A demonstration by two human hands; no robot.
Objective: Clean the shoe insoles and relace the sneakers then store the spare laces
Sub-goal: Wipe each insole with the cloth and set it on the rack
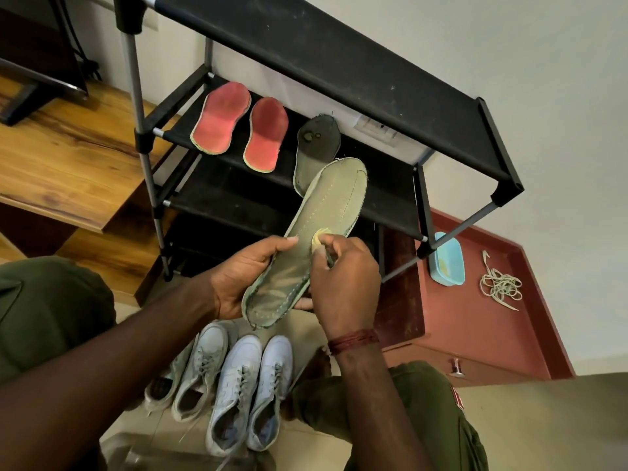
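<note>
From the head camera, the work sits in the centre of the frame. The left hand (244,277) grips the green insole (326,205) by its heel end, fingers underneath and thumb curled over the near edge, so the long upper face tilts up toward the camera and lies free for wiping. The right hand (343,283) pinches a small pale yellow wad (321,237) between thumb and fingertips and presses it onto the insole's middle. Whether it is cloth or sponge cannot be told. This looks like the scrubbing step for this insole. Above it, on the second shelf of the black shoe rack (339,62), two red insoles (221,117) lie flat side by side. A dark insole (317,144) lies beside them, partly hidden by the held one; all three are probably set out there to dry. At the lower centre four sneakers (238,385) stand in a row on the floor with their openings toward the person, ready to take the insoles back. At the right of the frame a blue tub (447,260) sits on a red cabinet (475,328), within reach for wetting the wad. The spare laces (501,287) lie near it in a loose tangle, not yet stored.
</note>
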